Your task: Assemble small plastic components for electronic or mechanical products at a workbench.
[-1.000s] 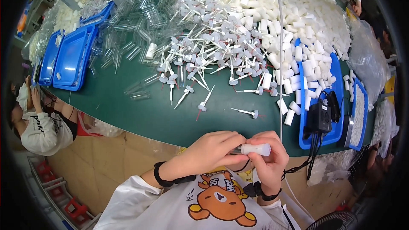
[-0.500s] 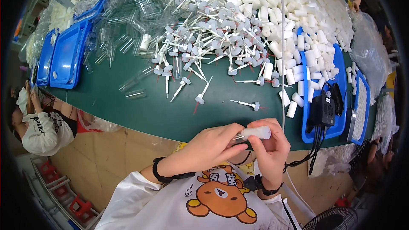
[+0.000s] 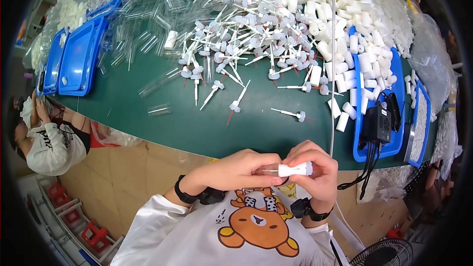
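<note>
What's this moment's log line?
right hand: holding grey-capped white cylinder | left hand: at its thin pale rod | ahead: slim grey-collared white stick on green tabletop

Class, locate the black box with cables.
In the head view, the black box sits at right, in the near end of a blue tray, white cylinders heaped behind it.

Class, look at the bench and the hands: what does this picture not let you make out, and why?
In the head view:
Inside of the left hand: its own fingers cover it.
Underside of the held white cylinder: turned away, wrapped by the right hand.
Part of the floor of the blue tray on the right: hidden by heaped white cylinders and a black box.
Fan: cut off by the lower edge.
</note>
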### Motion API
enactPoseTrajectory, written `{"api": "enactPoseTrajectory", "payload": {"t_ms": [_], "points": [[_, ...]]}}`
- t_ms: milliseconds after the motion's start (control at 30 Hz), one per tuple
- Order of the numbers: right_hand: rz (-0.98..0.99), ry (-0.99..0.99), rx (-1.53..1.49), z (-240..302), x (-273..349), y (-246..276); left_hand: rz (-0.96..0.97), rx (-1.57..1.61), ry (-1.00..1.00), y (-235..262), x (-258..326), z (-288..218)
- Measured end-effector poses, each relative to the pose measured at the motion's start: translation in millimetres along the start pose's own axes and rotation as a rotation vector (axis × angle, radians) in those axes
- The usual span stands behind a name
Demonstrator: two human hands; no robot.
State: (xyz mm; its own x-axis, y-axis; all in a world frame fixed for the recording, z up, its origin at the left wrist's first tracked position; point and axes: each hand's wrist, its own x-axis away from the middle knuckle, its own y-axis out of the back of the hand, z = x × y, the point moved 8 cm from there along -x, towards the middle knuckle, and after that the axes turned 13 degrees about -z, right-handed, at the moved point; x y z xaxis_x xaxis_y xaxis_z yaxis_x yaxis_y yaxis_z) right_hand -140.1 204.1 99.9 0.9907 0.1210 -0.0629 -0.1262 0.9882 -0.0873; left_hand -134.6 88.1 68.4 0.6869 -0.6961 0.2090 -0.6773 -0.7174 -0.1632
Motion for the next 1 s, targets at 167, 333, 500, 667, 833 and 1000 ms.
{"api": "enactPoseTrajectory", "payload": {"t_ms": [167,333,500,667,833,1000], "points": [[-0.023,-0.017,0.143,-7.2,-1.3,-0.7,-0.054,0.01,0.077,11.7,-2.4,9.3],[-0.022,0.023,0.212,-15.5,-9.7,-17.1,-0.041,-0.123,0.048,35.5,2.6,13.7],[-0.044,0.117,0.215,-12.8,-16.4,-57.8,0.049,-0.184,0.049,70.0,18.7,11.3],[-0.003,0.186,0.283,-12.1,-23.1,-75.4,0.004,-0.103,0.128,91.8,28.4,9.0],[0.012,0.187,0.29,-11.4,-21.3,-69.8,-0.034,-0.26,0.073,81.6,31.1,4.3],[0.038,0.195,0.327,-7.8,-14.7,-55.7,-0.106,-0.547,-0.031,60.9,27.9,-6.0]]}}
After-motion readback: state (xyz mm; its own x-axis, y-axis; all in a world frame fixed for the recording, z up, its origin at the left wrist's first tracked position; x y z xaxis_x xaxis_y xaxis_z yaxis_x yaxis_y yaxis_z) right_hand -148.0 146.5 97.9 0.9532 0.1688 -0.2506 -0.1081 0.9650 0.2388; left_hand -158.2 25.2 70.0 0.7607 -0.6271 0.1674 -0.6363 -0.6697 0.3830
